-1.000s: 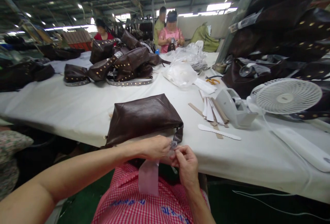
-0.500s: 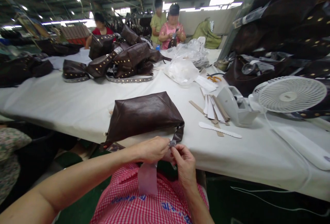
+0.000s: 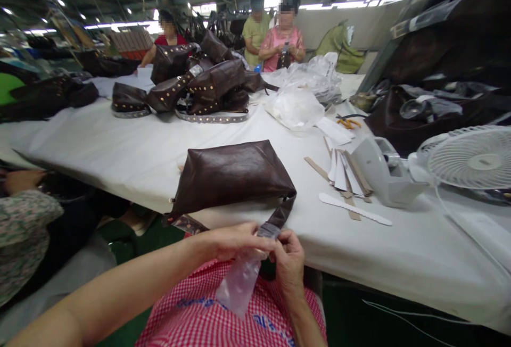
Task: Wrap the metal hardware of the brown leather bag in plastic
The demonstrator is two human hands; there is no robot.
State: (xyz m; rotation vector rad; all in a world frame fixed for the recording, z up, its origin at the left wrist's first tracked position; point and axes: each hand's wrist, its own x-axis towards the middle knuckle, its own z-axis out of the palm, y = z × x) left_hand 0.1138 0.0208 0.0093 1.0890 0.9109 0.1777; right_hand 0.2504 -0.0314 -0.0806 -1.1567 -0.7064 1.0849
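A dark brown leather bag (image 3: 237, 176) lies on its side near the front edge of the table. Its strap (image 3: 282, 209) runs from the right corner down to my hands, and part of it is covered in clear plastic film (image 3: 241, 283). The film's loose end hangs over my checked apron. My left hand (image 3: 239, 240) is closed on the plastic film beside the strap. Fingers and thumb of my right hand (image 3: 289, 259) pinch the film at the strap's wrapped part. Another studded piece of strap (image 3: 189, 224) hangs at the bag's left corner.
Studded brown bags (image 3: 215, 86) are heaped at the back. To the right are clear plastic bags (image 3: 299, 105), orange-handled pliers (image 3: 348, 123), paper strips (image 3: 339, 168), a white serrated strip (image 3: 355, 209), a tape dispenser (image 3: 385, 171) and a fan (image 3: 479, 158). Co-workers are across the table and at left.
My hands have shifted slightly lower, and more plastic film shows around the strap. The strap is stretched out more toward me. The view has turned a little to the left.
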